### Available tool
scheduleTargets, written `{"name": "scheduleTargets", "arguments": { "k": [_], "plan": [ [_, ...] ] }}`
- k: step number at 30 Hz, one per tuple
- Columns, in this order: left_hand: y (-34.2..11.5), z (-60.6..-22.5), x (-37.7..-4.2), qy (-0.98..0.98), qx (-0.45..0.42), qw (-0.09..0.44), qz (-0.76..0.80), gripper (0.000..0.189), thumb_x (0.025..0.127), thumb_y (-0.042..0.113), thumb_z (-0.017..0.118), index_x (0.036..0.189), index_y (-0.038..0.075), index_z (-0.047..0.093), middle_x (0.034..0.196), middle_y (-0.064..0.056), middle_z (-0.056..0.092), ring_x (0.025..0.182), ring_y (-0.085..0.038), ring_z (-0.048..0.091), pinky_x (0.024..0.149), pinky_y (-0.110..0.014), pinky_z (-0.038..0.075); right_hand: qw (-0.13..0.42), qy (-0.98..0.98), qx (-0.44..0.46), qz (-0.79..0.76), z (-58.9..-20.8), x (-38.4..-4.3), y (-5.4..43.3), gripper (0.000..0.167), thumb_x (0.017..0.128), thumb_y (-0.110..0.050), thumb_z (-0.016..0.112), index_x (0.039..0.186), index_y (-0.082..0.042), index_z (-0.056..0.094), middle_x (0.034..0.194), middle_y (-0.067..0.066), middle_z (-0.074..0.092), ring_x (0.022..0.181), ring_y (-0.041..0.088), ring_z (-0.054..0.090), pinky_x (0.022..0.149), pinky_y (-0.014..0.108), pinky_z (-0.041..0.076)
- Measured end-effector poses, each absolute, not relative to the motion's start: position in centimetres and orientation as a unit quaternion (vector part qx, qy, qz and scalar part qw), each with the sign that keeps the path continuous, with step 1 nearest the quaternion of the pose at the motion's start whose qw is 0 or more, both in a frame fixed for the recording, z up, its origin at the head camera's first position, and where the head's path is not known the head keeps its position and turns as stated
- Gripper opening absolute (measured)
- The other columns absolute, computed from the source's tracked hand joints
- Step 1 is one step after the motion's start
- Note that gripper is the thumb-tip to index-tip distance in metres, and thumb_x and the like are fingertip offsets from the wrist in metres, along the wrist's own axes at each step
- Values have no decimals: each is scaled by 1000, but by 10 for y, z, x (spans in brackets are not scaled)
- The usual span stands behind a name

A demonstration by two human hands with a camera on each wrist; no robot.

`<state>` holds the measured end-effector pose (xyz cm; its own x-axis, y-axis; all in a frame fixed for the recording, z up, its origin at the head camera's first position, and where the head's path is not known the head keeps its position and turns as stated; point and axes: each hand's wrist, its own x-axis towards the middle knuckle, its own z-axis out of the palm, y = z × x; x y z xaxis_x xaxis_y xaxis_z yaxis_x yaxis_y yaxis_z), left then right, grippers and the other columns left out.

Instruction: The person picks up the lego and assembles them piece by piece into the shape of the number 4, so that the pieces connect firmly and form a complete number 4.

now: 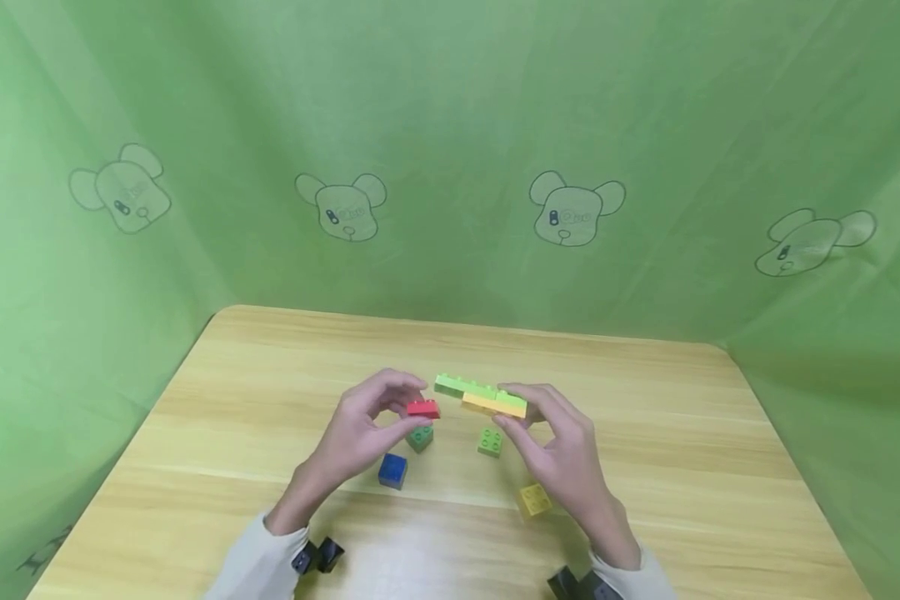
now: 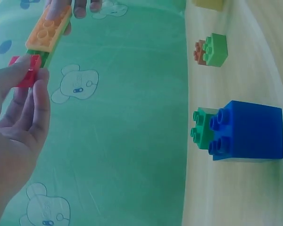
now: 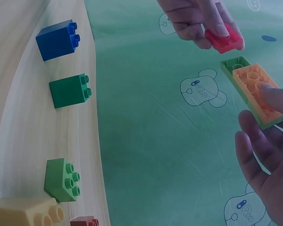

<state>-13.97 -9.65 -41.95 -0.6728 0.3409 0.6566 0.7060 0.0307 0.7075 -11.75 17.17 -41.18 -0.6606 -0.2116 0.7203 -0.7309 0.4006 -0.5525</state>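
Observation:
My left hand (image 1: 356, 429) pinches a small red brick (image 1: 423, 409) between thumb and fingers. In my right hand (image 1: 562, 446) is a joined piece: long light green bricks (image 1: 450, 385) with an orange brick (image 1: 487, 405) under them. The green end sticks out past the orange one, toward the left hand. In the right wrist view the hollow undersides of the red brick (image 3: 225, 41) and the orange brick (image 3: 254, 84) show, with a gap between the red brick and the green end. Both hands are raised above the wooden table (image 1: 270, 350).
Below the hands stand a blue brick (image 1: 393, 471), a dark green brick (image 1: 421, 437), a light green brick (image 1: 491, 442) and a yellow brick (image 1: 535, 500). Another red brick (image 2: 199, 52) stands beyond the light green one. Green cloth (image 1: 450, 125) surrounds the table's back and sides.

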Motion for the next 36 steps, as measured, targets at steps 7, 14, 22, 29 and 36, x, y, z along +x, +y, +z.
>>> {"name": "scheduleTargets", "arguments": {
  "k": [7, 14, 22, 29, 36],
  "plan": [
    [-92, -415, -140, -695, -407, 210, -555, 32, 78, -12, 83, 102, 5, 70, 99, -7, 65, 81, -17, 64, 73, -27, 61, 281, -786, 316, 452, -412, -117, 169, 40, 79, 6, 81, 118, 1, 70, 99, 8, 73, 73, 14, 66, 73, 16, 57],
    [-89, -414, -142, -700, -397, 229, -548, 31, 76, -11, 85, 100, 6, 74, 99, -7, 59, 81, -20, 59, 65, -26, 60, 292, -780, 335, 441, -411, -118, 169, 44, 77, 5, 83, 118, 0, 71, 100, 8, 74, 72, 14, 65, 74, 16, 55],
    [-86, -412, -142, -696, -390, 235, -554, 31, 75, -11, 85, 100, 5, 75, 115, -17, 61, 92, -19, 60, 66, -26, 60, 262, -783, 333, 455, -410, -117, 168, 35, 83, 0, 79, 116, 2, 71, 101, 9, 74, 72, 13, 65, 75, 14, 55],
    [-86, -410, -143, -688, -422, 207, -553, 49, 78, -14, 82, 123, -4, 66, 123, -20, 67, 109, -28, 68, 79, -33, 64, 258, -782, 341, 454, -410, -116, 167, 31, 88, -6, 77, 117, 3, 70, 105, 12, 74, 73, 14, 66, 72, 14, 56],
    [-87, -411, -142, -679, -445, 182, -554, 42, 81, -16, 78, 120, -8, 68, 116, -22, 73, 94, -27, 75, 81, -34, 64, 253, -782, 344, 455, -410, -114, 169, 31, 94, -16, 74, 118, 3, 70, 107, 12, 74, 74, 14, 68, 76, 15, 57]
  ]
}}
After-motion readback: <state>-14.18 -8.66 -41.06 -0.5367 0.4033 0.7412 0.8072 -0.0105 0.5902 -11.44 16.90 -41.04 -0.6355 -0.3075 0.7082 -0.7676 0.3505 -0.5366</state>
